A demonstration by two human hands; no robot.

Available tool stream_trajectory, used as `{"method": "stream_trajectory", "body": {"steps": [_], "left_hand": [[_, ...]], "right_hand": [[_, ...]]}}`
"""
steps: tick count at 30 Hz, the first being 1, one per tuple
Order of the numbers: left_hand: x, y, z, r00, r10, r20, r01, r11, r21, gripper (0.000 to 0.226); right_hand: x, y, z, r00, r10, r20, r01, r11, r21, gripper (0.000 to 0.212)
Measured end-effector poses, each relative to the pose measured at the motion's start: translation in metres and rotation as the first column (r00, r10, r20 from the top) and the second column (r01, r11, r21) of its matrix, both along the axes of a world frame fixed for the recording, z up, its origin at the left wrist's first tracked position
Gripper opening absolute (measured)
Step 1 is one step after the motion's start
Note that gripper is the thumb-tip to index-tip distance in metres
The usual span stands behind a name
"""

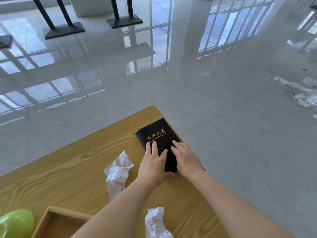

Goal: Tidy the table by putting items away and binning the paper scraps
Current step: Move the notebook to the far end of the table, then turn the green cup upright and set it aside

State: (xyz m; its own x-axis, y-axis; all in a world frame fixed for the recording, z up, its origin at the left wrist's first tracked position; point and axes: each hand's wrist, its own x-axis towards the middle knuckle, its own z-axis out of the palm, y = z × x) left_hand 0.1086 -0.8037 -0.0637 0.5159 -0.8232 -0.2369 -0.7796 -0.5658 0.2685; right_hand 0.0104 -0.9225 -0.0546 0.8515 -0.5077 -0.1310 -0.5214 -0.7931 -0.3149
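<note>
A black notebook (157,133) with gold lettering lies near the far right corner of the wooden table (68,160). My left hand (153,162) rests flat on its near left part, fingers spread, thumb at the near edge. My right hand (186,158) lies flat on its right side, fingers apart. Neither hand grips it. One crumpled paper scrap (118,172) lies left of my left hand. A second scrap (157,223) sits at the near edge between my forearms.
An open wooden box (49,219) stands at the near left, with a green rounded object (16,223) beside it. Plastic wrap and paper bits (303,95) lie on the glossy tiled floor at right. Black stand bases (63,30) are far off.
</note>
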Motion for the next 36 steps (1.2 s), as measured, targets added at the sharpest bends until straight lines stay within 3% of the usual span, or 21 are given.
{"method": "stream_trajectory", "body": {"steps": [7,12,16,23,36], "left_hand": [[0.000,0.003,-0.005,0.997,-0.043,0.058,0.042,0.999,0.020,0.097],[0.003,0.002,0.011,0.999,-0.031,0.011,0.031,0.999,0.011,0.092],[0.012,0.023,0.032,0.997,0.031,0.064,-0.026,0.997,-0.073,0.077],[0.016,0.116,0.063,0.968,0.177,0.178,-0.158,0.981,-0.112,0.075],[-0.001,0.320,0.113,0.820,0.520,0.238,-0.500,0.854,-0.146,0.077]], "right_hand": [[0.000,0.001,0.000,1.000,-0.001,-0.021,0.001,1.000,0.015,0.056],[0.003,-0.005,0.011,0.997,0.024,-0.076,-0.020,0.999,0.043,0.049],[-0.001,0.002,0.024,1.000,-0.012,0.013,0.011,1.000,0.021,0.046],[0.008,0.062,0.057,0.978,0.099,0.183,-0.104,0.994,0.020,0.047],[0.068,0.239,0.102,0.893,0.403,0.200,-0.436,0.885,0.164,0.047]]}}
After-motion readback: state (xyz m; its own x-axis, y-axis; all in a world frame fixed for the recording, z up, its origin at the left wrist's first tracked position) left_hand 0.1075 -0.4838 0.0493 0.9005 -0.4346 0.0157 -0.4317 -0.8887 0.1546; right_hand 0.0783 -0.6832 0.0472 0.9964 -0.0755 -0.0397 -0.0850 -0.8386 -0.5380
